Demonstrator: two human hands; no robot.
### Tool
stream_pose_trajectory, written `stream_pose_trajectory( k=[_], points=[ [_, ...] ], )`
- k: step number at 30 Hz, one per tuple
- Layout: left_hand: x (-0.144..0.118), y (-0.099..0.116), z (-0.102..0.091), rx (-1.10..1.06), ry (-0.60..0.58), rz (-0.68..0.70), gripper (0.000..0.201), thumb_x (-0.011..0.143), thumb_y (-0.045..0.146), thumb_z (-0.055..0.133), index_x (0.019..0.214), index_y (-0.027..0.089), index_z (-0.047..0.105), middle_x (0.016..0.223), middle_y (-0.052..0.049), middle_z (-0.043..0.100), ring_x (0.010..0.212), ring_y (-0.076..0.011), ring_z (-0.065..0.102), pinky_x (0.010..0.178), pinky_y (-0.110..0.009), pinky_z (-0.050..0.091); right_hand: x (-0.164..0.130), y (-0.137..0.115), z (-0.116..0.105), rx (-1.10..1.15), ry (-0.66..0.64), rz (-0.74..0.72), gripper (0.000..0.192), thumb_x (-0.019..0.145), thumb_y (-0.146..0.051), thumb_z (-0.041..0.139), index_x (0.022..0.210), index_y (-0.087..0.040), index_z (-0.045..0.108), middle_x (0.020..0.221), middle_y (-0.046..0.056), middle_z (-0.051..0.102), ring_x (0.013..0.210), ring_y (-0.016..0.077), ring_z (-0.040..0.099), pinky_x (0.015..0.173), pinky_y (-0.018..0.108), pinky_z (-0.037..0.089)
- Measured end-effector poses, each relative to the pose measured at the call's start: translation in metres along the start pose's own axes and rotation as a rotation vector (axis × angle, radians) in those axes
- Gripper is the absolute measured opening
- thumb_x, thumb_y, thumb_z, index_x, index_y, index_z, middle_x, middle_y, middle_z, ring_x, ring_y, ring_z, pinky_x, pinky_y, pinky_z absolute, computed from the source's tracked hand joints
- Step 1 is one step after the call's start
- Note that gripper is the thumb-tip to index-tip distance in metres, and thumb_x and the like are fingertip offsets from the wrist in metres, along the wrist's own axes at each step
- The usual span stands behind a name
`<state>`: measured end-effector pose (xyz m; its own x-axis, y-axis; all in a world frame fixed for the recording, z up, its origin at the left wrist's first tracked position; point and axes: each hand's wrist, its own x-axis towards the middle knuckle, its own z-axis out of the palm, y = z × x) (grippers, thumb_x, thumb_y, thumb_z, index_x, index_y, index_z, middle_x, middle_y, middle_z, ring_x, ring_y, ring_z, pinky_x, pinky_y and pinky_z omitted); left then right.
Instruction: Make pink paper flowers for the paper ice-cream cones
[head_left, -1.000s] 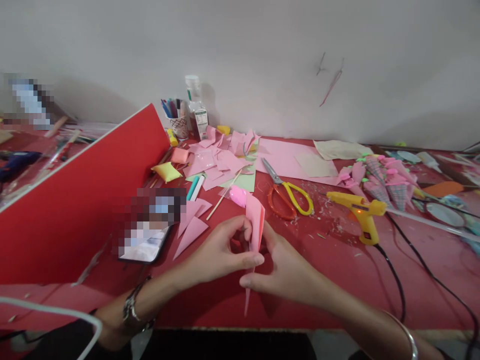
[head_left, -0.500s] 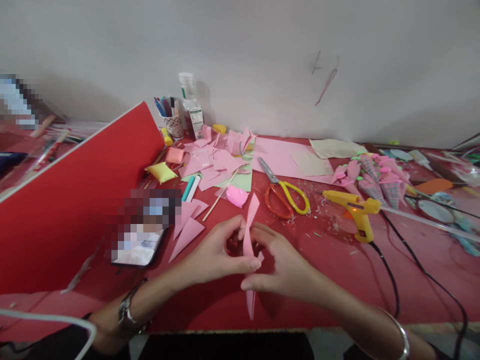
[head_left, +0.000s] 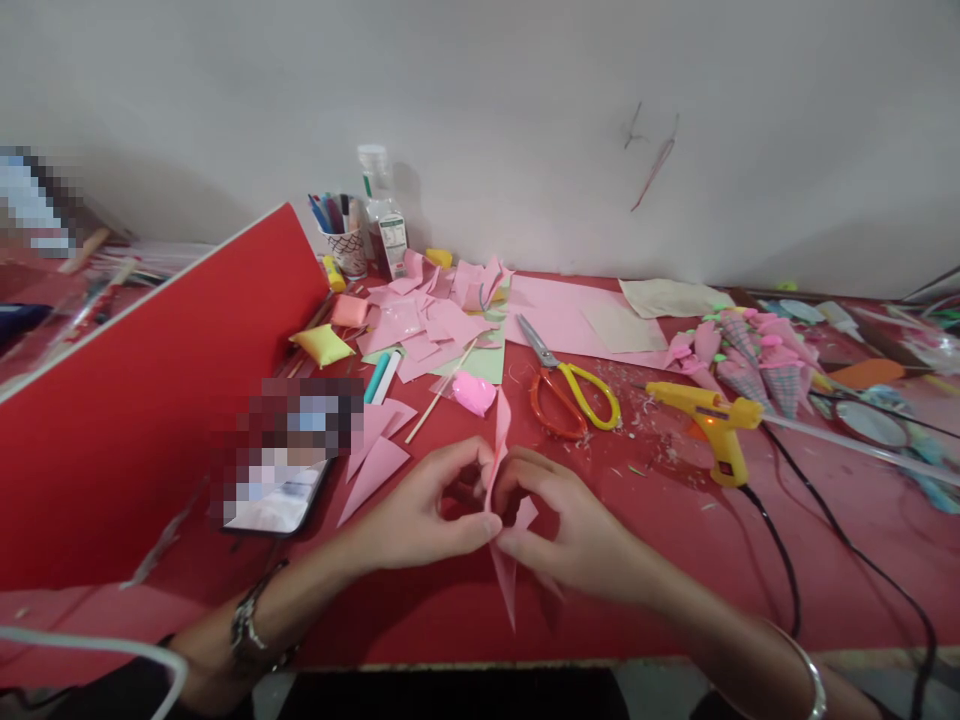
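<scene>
Pinching a pink paper strip (head_left: 501,480) between them, the left hand (head_left: 420,515) and right hand (head_left: 574,530) are closed on it just above the red table (head_left: 675,560), mid-fold by the look of it. Next up, probably firm fingertip pressure to crease it; scissors (head_left: 570,385) and glue gun (head_left: 709,420) lie nearby.

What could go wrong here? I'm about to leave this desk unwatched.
The glue gun lies on the table with a light glowing on it, paper scraps close by: it may scorch them. Its cord runs beside the right hand, so an elbow could snag it. The open scissors lie just past the paper held by both hands.
</scene>
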<state>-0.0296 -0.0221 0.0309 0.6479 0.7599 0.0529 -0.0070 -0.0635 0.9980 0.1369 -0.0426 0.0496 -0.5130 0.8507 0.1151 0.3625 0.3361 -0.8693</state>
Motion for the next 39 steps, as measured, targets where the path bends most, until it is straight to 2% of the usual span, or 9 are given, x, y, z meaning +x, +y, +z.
stream_pose_trajectory(
  k=[5,10,12,15,19,22,26,31,39],
  points=[
    [0.000,0.005,-0.002,0.115,0.113,-0.044,0.016,0.069,0.023,0.049,0.082,0.015,0.055,0.084,-0.004,0.061,0.077,-0.0169,0.055,0.067,-0.027,0.045,-0.005,0.003,-0.005,-0.001,0.155,0.043,0.015,0.080,-0.021,0.042,0.065,-0.018,0.044,0.063,-0.003,0.046,0.059,0.0078,0.043,0.054,0.019,0.035],
    [-0.008,0.013,-0.016,0.291,0.318,-0.213,0.024,0.074,0.031,0.037,0.070,0.015,0.054,0.062,0.000,0.055,0.056,-0.0129,0.050,0.048,-0.022,0.039,-0.012,0.014,-0.024,0.014,0.350,0.210,0.015,0.075,-0.024,0.040,0.061,-0.019,0.038,0.055,-0.005,0.035,0.049,0.0065,0.034,0.044,0.017,0.029],
    [-0.014,0.013,-0.023,0.549,0.370,-0.285,0.025,0.073,0.029,0.034,0.062,0.015,0.051,0.056,0.000,0.050,0.052,-0.0129,0.048,0.046,-0.023,0.036,-0.016,0.024,-0.030,0.000,0.402,0.286,0.017,0.074,-0.027,0.039,0.059,-0.019,0.036,0.054,-0.005,0.032,0.048,0.0065,0.032,0.044,0.018,0.028],
    [-0.023,0.008,-0.029,1.182,0.364,-0.356,0.024,0.072,0.026,0.040,0.051,0.017,0.046,0.047,0.001,0.045,0.047,-0.0150,0.045,0.048,-0.027,0.034,-0.021,0.039,-0.033,-0.032,0.399,0.411,0.020,0.073,-0.032,0.039,0.058,-0.019,0.036,0.053,-0.005,0.032,0.048,0.0069,0.033,0.044,0.019,0.027],
    [-0.023,-0.003,-0.025,1.618,0.358,-0.071,0.022,0.079,0.018,0.036,0.081,0.014,0.058,0.086,-0.011,0.060,0.080,-0.0237,0.055,0.066,-0.035,0.041,-0.023,0.050,-0.030,-0.045,0.365,0.519,0.023,0.072,-0.038,0.038,0.059,-0.019,0.037,0.051,-0.005,0.035,0.046,0.0071,0.034,0.043,0.019,0.025],
    [-0.010,-0.011,-0.017,1.632,0.163,0.117,0.031,0.080,0.011,0.034,0.105,0.014,0.052,0.107,-0.011,0.056,0.098,-0.0237,0.050,0.081,-0.037,0.040,-0.023,0.051,-0.029,-0.095,0.370,0.527,0.024,0.072,-0.039,0.037,0.060,-0.019,0.039,0.049,-0.005,0.037,0.044,0.0075,0.035,0.043,0.020,0.024],
    [0.012,-0.019,-0.010,1.493,-0.121,-0.007,0.034,0.080,0.010,0.036,0.111,0.015,0.048,0.108,-0.008,0.056,0.092,-0.0211,0.052,0.077,-0.035,0.044,-0.027,0.053,-0.028,-0.096,0.383,0.581,0.020,0.072,-0.039,0.041,0.073,-0.019,0.043,0.046,-0.007,0.038,0.041,0.0074,0.033,0.041,0.019,0.023],
    [0.031,-0.024,-0.003,1.465,-0.058,-0.117,0.035,0.081,0.016,0.036,0.115,0.011,0.044,0.106,-0.010,0.054,0.089,-0.0221,0.053,0.072,-0.035,0.046,-0.040,0.054,-0.023,-0.045,0.475,0.554,0.032,0.074,-0.035,0.043,0.101,-0.018,0.038,0.046,-0.010,0.034,0.041,0.0089,0.033,0.042,0.019,0.026],
    [0.038,-0.027,0.007,1.591,-0.010,-0.160,0.041,0.084,0.021,0.031,0.124,0.014,0.037,0.101,-0.010,0.055,0.086,-0.0218,0.054,0.061,-0.032,0.046,-0.053,0.055,-0.007,-0.327,0.489,0.537,0.030,0.078,-0.033,0.037,0.104,-0.018,0.039,0.049,-0.008,0.040,0.042,0.0104,0.042,0.043,0.020,0.032]
  ],
)
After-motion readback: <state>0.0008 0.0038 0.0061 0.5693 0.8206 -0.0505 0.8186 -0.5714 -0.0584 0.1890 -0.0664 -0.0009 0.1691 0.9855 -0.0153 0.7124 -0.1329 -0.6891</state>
